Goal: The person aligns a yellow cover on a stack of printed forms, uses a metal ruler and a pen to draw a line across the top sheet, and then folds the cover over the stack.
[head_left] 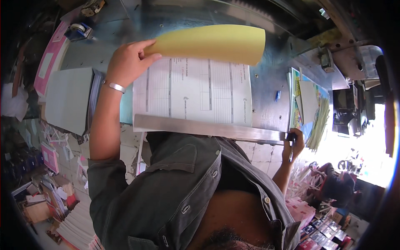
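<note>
The left hand (130,61) pinches a curled yellow paper sheet (208,41) above white printed paper forms (196,89) on the grey metal surface (266,79); the right hand (296,146) is closed round the dark end of a long flat silvery metal strip (208,127) along their near edge. Uneven pulling could crease the sheet; a loose right grip could let the strip skew the forms.

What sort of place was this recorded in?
Probably a print or paper-finishing shop: printed forms lie on a metal table, a paper stack sits at the left, and paper strips are heaped below.
</note>
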Tool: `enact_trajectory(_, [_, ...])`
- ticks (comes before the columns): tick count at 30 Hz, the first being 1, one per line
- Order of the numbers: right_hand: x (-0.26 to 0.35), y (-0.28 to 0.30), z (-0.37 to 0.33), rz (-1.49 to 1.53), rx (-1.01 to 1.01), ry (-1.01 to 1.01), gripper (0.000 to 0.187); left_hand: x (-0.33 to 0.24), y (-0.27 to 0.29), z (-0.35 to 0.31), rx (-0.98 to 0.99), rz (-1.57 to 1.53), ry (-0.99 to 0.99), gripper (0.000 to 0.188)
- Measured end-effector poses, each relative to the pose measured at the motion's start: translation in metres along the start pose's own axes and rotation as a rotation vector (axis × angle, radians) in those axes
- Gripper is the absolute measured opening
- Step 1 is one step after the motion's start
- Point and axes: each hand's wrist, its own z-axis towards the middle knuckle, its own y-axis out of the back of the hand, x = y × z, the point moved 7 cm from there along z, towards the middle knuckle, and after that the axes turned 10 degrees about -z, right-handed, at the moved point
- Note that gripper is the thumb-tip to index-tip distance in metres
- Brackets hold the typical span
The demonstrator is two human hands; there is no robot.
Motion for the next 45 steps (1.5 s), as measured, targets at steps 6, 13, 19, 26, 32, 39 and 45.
enact_trajectory(6, [-0.066,0.041,-0.046,0.188,-0.282,-0.257,0.036,0.008,-0.001,0.003,-0.064,0.075,0.05,0.051])
enact_trajectory(13, [-0.113,0.058,-0.083,0.073,-0.526,-0.386,0.029,0.043,-0.001,0.005,-0.189,0.099,-0.03,0.084])
enact_trajectory(19, [-0.118,0.043,-0.066,-0.193,-0.365,-0.427,0.032,0.065,-0.011,0.009,-0.144,-0.592,0.232,0.118])
enact_trajectory(26, [-0.104,0.03,-0.041,-0.491,-0.136,-0.52,0.046,0.056,0.001,0.0,-0.175,-0.871,0.188,0.128])
enact_trajectory(32, [-0.056,0.015,0.023,-0.05,-0.336,-0.134,0.04,0.041,0.014,-0.018,-0.175,-0.93,0.151,0.13])
enact_trajectory(39, [0.062,-0.065,0.097,0.498,-0.056,0.06,0.032,0.04,0.01,-0.046,-0.207,-1.007,0.077,0.095])
enact_trajectory(45, [0.141,-0.104,0.123,0.579,0.114,0.199,0.027,0.06,-0.001,-0.068,-0.092,-0.847,0.085,0.032])
